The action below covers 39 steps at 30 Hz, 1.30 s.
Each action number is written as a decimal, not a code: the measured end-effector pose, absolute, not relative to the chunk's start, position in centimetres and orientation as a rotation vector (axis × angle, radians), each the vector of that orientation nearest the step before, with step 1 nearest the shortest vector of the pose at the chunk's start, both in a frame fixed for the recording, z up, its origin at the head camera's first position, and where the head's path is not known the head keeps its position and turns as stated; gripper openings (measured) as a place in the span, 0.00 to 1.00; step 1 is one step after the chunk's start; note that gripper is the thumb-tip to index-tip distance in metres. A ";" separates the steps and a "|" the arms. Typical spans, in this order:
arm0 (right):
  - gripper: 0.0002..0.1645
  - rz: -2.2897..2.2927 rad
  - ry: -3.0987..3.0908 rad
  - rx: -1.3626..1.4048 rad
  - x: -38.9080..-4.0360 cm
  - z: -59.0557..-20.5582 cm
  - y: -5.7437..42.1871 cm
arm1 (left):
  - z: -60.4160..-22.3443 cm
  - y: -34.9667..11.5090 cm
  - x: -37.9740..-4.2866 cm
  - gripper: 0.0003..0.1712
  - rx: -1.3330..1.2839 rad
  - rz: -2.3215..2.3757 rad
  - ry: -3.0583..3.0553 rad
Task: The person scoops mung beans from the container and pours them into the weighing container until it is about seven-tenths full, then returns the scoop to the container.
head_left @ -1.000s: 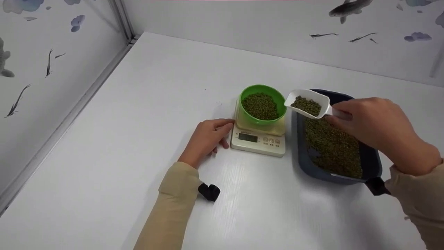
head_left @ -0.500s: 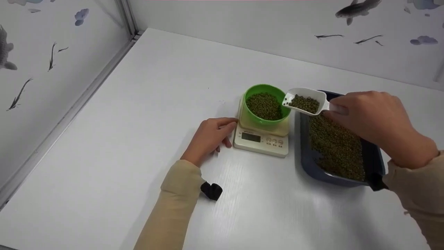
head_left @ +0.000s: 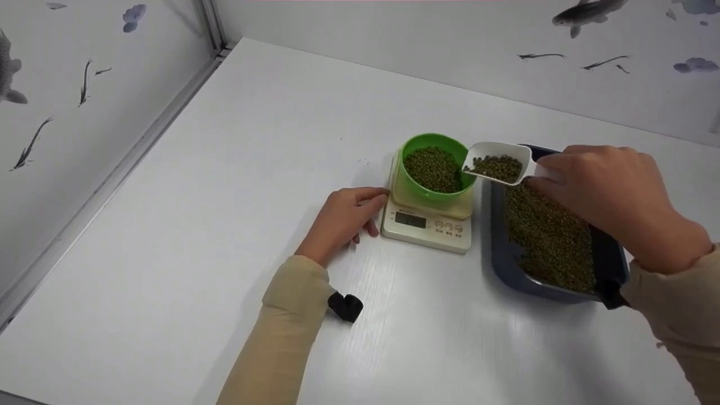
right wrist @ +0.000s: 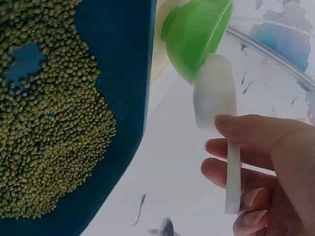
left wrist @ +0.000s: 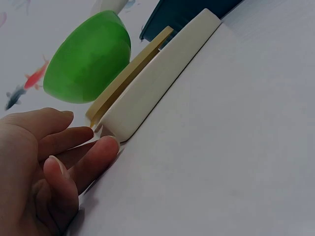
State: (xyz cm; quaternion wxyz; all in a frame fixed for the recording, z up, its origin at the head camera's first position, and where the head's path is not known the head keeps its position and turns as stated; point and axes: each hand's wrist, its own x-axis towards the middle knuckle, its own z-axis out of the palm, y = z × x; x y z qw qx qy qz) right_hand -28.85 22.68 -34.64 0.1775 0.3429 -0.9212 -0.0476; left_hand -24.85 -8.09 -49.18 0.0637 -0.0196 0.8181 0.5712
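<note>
My right hand point(head_left: 613, 197) grips the handle of a white scoop point(head_left: 503, 147) holding some green mung beans. The lip of the scoop point(right wrist: 214, 93) is at the rim of a green bowl point(head_left: 434, 195), which has mung beans point(head_left: 433, 169) in it. The bowl sits on the platform of a cream kitchen scale point(head_left: 424, 233); the digits on its display are too small to read. My left hand point(head_left: 346, 216) rests on the table, its fingertips against the scale's left side. In the left wrist view its fingers point(left wrist: 96, 157) are loosely bent beside the scale's corner.
Right of the scale stands a dark blue tub point(head_left: 498, 270), partly filled with mung beans point(right wrist: 59, 123), under my right forearm. The white table point(head_left: 225, 169) meets walls printed with fish at the back and left. A few tiny specks lie left of the bowl.
The scoop has shifted slightly over the bowl's right edge, and its beans have slid toward the lip. The left hand stays at the scale. The whole view has drifted a little.
</note>
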 end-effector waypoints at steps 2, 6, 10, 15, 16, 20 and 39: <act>0.24 -0.125 -2.581 0.973 -28.9 -34.7 22.7 | -49.1 -8.1 -24.9 0.16 -0.056 1.721 2.475; 0.26 -0.120 -2.558 0.970 -29.1 -34.6 22.7 | -49.0 -8.1 -24.9 0.16 -0.047 1.722 2.480; 0.25 -0.114 -2.556 0.960 -29.2 -34.7 22.4 | -49.0 -8.2 -24.8 0.16 -0.040 1.729 2.475; 0.24 -0.091 -2.542 0.933 -29.3 -34.9 21.9 | -49.1 -8.3 -24.8 0.16 -0.045 1.714 2.482; 0.23 -0.087 -2.539 0.929 -29.3 -34.9 21.8 | -49.1 -8.2 -24.8 0.16 -0.047 1.710 2.483; 0.22 -0.079 -2.525 0.917 -29.4 -34.8 21.5 | -49.1 -8.2 -24.8 0.16 -0.048 1.716 2.474; 0.10 -0.085 -2.491 0.928 -30.1 -35.0 20.6 | -49.0 -8.0 -24.7 0.16 -0.055 1.719 2.484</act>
